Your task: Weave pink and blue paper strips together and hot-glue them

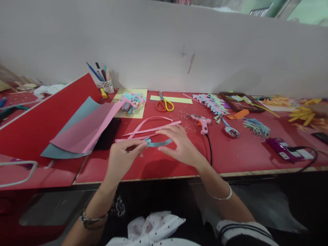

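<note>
Light-blue narrow paper strip (pixel 159 144) spans the gap between the two hands, above the near part of the red-topped desk (pixel 153 167). The left hand (pixel 123 153) pinches its folded or looped end between thumb and fingers, probably to keep that small shape from springing loose. The right hand (pixel 180 145) is spread, thumb and fingers apart around the strip's other end; whether they touch it, I cannot tell. Its pose seems to leave that end free to be guided.

Just beyond both hands, long pink paper strips (pixel 153 129) lie loosely crossed, likely kept there for easy reach. To the right of the right hand rests a pink plastic glue gun (pixel 204 123), nozzle pointing away from the fingers, which looks a safe way to lay it.

Farther beyond the left hand, a heap of small pink and blue paper pieces (pixel 132 102) sits on a pale yellow paper sheet (pixel 142 114), perhaps so they stay together. Scissors with red and yellow handles (pixel 162 98) lie beyond the gap between the hands, handles toward the person, as if for ready pickup. Left of the left hand, a large pink paper sheet (pixel 79 133) overlaps a blue one (pixel 55 150).
</note>
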`<state>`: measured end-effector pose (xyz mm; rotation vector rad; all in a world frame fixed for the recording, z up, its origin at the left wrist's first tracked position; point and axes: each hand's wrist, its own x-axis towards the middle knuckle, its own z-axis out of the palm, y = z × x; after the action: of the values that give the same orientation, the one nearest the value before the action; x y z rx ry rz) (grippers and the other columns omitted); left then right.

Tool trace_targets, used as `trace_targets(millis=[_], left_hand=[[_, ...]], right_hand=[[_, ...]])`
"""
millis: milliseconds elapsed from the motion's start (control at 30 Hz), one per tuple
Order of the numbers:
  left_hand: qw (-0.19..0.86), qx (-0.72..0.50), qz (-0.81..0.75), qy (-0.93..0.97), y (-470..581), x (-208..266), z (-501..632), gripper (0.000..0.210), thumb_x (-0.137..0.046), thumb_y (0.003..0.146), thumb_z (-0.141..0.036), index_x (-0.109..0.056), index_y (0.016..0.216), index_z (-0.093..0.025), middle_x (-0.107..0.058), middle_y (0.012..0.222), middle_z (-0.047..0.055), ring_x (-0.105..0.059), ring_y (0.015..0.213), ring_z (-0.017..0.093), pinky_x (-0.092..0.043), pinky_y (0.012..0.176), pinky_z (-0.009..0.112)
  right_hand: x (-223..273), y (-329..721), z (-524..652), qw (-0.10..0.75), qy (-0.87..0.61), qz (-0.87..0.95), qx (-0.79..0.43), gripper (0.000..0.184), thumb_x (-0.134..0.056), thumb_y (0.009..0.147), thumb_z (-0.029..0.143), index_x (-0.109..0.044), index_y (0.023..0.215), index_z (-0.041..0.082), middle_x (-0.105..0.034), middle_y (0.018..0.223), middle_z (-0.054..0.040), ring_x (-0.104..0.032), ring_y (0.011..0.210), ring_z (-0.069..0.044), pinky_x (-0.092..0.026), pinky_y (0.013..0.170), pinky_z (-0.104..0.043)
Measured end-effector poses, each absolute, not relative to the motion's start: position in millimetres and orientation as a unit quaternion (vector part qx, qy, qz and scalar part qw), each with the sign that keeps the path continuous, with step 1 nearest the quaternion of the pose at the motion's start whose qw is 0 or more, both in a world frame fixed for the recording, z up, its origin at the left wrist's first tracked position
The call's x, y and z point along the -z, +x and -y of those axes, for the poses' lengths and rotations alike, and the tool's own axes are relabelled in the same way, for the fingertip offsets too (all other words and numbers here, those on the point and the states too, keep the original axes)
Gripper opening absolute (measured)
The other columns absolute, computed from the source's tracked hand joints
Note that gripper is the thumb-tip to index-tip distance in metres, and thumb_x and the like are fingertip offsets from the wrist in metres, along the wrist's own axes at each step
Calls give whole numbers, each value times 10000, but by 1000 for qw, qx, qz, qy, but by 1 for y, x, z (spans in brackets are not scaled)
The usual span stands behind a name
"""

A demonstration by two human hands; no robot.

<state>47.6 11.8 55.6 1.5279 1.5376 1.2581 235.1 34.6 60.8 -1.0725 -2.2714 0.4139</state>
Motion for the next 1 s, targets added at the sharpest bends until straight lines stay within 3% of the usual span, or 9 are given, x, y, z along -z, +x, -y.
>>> trace_targets(millis=[67,200,300,500,667,867,1000], left_hand=[[324,-479,-575,579,53,-58,-11,168,-605,567,-348,-685,572,-201,-578,411,-39,-520,428,109,-440,488,203],[360,-473,-570,568,52,-60,-9,194,-617,555,-342,-700,640,-188,-571,402,-41,-510,404,102,-436,462,201],[373,-465,-576,560,48,-61,-9,219,-612,560,-348,-708,670,-185,-568,400,-34,-512,410,104,-430,454,201],[362,-463,-592,552,48,-63,-10,194,-616,537,-352,-701,612,-194,-571,406,-23,-491,401,113,-433,458,223],[323,-462,-592,576,45,-57,-11,205,-581,599,-370,-688,608,-195,-571,427,-27,-496,417,101,-427,481,203],[301,-458,-609,573,36,-56,-11,238,-561,621,-402,-669,588,-193,-589,464,-20,-519,452,108,-439,505,204],[282,-451,-631,564,30,-56,-11,250,-552,622,-414,-652,568,-191,-550,417,-27,-491,426,104,-382,423,191]], right_hand=[[-65,225,-33,272,-363,873,-179,208,-478,835,343,-587,947,206,-652,954,-32,-564,917,-160,-235,966,-396],[-64,219,-37,271,-347,873,-210,217,-427,866,270,-611,809,169,-653,724,-6,-553,648,-106,-354,717,-245],[-63,221,-40,269,-357,865,-227,222,-439,858,287,-620,810,167,-644,709,-10,-534,617,-100,-336,614,-203],[-65,218,-41,259,-353,868,-236,233,-432,859,287,-629,811,171,-648,718,-15,-540,631,-104,-338,616,-196],[-64,220,-42,268,-362,856,-254,192,-487,830,276,-639,801,163,-649,710,-9,-527,603,-90,-329,589,-183],[-60,238,-43,273,-398,822,-302,232,-495,816,303,-650,737,149,-602,608,19,-445,508,-63,-291,518,-186],[-58,250,-44,279,-430,787,-343,241,-488,804,304,-638,704,143,-516,499,42,-397,454,-54,-279,477,-189]])
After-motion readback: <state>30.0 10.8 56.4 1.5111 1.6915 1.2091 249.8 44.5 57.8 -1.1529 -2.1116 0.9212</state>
